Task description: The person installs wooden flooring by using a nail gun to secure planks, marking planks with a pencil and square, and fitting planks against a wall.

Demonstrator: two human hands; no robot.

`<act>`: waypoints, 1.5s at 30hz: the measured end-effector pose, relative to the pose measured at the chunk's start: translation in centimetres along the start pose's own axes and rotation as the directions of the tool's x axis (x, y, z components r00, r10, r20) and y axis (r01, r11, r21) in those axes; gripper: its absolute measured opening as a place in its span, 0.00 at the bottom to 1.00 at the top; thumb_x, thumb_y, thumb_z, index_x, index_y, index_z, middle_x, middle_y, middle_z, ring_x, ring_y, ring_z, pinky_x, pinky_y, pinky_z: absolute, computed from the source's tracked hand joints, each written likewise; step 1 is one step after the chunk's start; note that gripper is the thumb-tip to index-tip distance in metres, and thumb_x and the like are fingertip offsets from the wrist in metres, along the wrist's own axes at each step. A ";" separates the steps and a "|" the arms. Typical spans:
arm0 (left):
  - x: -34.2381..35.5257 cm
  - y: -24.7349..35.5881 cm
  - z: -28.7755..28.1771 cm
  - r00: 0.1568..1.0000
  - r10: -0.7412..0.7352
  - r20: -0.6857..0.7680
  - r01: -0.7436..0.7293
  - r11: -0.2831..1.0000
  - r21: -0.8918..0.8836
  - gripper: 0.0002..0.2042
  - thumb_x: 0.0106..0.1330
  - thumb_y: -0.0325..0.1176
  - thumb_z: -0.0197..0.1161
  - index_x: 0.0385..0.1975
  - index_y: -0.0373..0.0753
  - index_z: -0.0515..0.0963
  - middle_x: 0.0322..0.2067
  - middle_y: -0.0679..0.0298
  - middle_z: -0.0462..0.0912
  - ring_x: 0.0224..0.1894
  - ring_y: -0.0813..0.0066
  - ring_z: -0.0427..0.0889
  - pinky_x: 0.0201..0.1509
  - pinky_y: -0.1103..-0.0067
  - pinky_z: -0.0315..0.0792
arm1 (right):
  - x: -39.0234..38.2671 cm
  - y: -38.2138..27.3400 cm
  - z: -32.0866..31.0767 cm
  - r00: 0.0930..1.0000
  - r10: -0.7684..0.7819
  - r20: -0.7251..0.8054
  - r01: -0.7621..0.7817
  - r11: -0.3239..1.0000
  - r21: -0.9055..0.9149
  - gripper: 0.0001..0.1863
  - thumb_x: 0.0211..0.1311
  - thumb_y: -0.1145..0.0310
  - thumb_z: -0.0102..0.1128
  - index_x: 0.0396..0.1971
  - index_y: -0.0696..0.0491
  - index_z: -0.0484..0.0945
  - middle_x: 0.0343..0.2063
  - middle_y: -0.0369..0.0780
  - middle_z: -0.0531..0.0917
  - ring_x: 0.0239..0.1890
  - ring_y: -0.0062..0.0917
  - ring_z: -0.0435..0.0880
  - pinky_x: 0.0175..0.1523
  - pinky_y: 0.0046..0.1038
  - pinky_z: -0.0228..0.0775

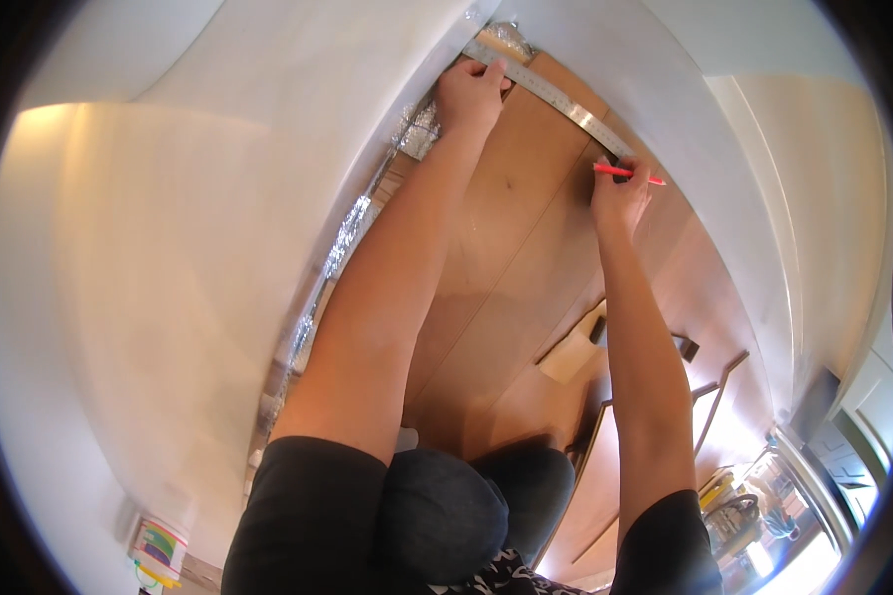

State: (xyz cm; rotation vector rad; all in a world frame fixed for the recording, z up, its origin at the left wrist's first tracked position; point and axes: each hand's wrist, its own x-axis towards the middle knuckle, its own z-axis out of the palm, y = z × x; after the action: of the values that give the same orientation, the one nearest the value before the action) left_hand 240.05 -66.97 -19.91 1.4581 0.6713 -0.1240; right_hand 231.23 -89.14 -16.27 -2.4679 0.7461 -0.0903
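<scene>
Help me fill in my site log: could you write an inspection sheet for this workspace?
Surface: brown wood-look plank floor, with crinkled silver foil along the left edge.
Job's things: long silver metal ruler reaching across the planks; slim red pencil-like marker.
Clutter: flat tan piece, perhaps cardboard, and small dark block, either side of the right forearm.
Hands: left hand at the ruler's left end, grip unclear; right hand holds the red marker beside the ruler's other end.
Cables: nothing seen for certain; lower right is too cluttered to tell.
Surroundings: smooth white wall on the left; white container with a multicoloured label at lower left.
</scene>
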 end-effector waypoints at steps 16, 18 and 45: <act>0.3 0.3 0.2 0.994 0.025 -0.105 -0.020 0.999 0.048 0.16 0.67 0.42 0.76 0.38 0.32 0.86 0.25 0.64 0.86 0.23 0.79 0.84 0.25 0.78 0.80 | -1.3 1.7 2.1 0.968 -0.167 -0.187 0.184 0.980 0.079 0.20 0.62 0.67 0.73 0.51 0.53 0.76 0.70 0.45 0.76 0.49 0.39 0.81 0.56 0.39 0.74; 0.3 0.2 0.3 0.995 0.024 -0.092 -0.024 1.000 0.001 0.16 0.67 0.41 0.75 0.38 0.31 0.86 0.26 0.65 0.87 0.23 0.79 0.84 0.24 0.79 0.79 | -1.3 1.7 1.6 0.975 -0.145 -0.170 0.170 0.975 0.141 0.19 0.62 0.69 0.73 0.50 0.54 0.76 0.70 0.44 0.76 0.46 0.37 0.83 0.53 0.37 0.76; 0.6 -0.4 0.4 0.993 0.056 -0.101 -0.037 0.982 0.185 0.17 0.69 0.50 0.68 0.37 0.42 0.89 0.27 0.62 0.90 0.35 0.59 0.90 0.43 0.64 0.80 | 0.1 -10.0 3.5 0.925 -0.316 0.210 0.106 0.746 0.657 0.19 0.81 0.58 0.53 0.52 0.61 0.80 0.33 0.39 0.87 0.38 0.22 0.85 0.50 0.26 0.78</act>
State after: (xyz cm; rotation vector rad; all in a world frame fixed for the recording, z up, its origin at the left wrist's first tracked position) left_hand 240.51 -67.20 -20.59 1.6657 0.7260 -0.0738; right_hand 236.99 -80.51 -13.97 -1.8282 0.2232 -0.0311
